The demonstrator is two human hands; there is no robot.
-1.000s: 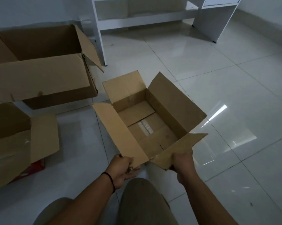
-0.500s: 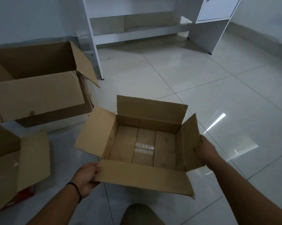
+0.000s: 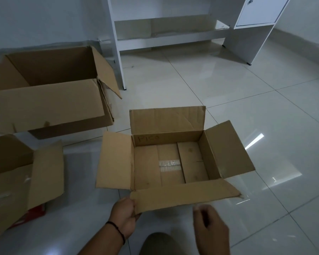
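Note:
A small open cardboard box (image 3: pixel 170 162) sits on the tiled floor in front of me, all its flaps spread outward and nothing inside but a strip of tape on the bottom. My left hand (image 3: pixel 124 216) grips the left end of the near flap (image 3: pixel 184 195). My right hand (image 3: pixel 209 224) hovers just below the flap's right part, fingers loosely curled, holding nothing and apart from the cardboard.
A large open cardboard box (image 3: pixel 50 100) stands at the left rear, another open box (image 3: pixel 17 181) at the near left with something red (image 3: pixel 33 214) under it. A white desk (image 3: pixel 182 34) stands by the far wall. My knee (image 3: pixel 160 243) shows at the bottom.
The box has been turned square to me and set down nearer. My right hand has let go of the right flap and dropped below the near flap; my left hand has shifted onto the near flap.

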